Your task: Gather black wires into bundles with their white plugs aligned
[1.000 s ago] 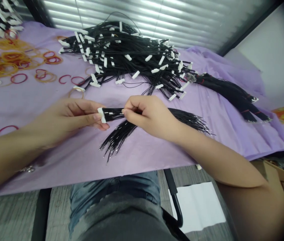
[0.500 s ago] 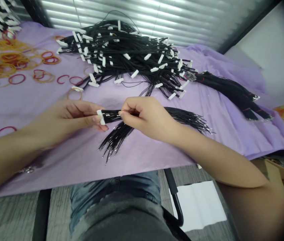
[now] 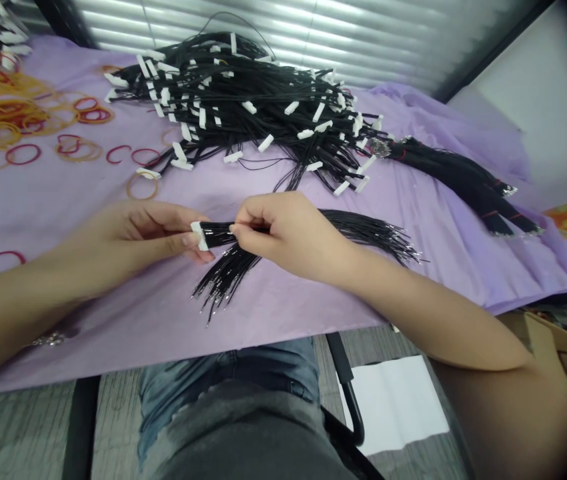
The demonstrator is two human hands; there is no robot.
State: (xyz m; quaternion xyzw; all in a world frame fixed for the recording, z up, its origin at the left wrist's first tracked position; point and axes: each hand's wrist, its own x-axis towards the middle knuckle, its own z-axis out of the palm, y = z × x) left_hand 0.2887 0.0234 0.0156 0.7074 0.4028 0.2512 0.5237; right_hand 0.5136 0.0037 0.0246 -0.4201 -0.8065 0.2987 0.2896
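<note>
Between the thumb and fingers of my left hand (image 3: 158,233) is a white connector (image 3: 199,236) with several black wires running out of its right side. My right hand (image 3: 278,230) pinches at those wires a short way from the connector; its fingertips hide exactly what they grip, probably a wire end. Below it, a fan of loose black wires (image 3: 223,277) with shiny metal tips spreads over the purple cloth. More black wires (image 3: 373,230) stretch out to the right from behind my right hand.
A large heap of black cables (image 3: 253,100) with white connectors lies at the back, before the blinds. Orange rubber bands (image 3: 6,120) and red ones are scattered at left on the purple cloth (image 3: 138,333). Tied wire bundles (image 3: 453,177) lie at right.
The whole view has shifted slightly, so things sit a little further left. Both hands keep nearly the same pose on the connector and its wires.
</note>
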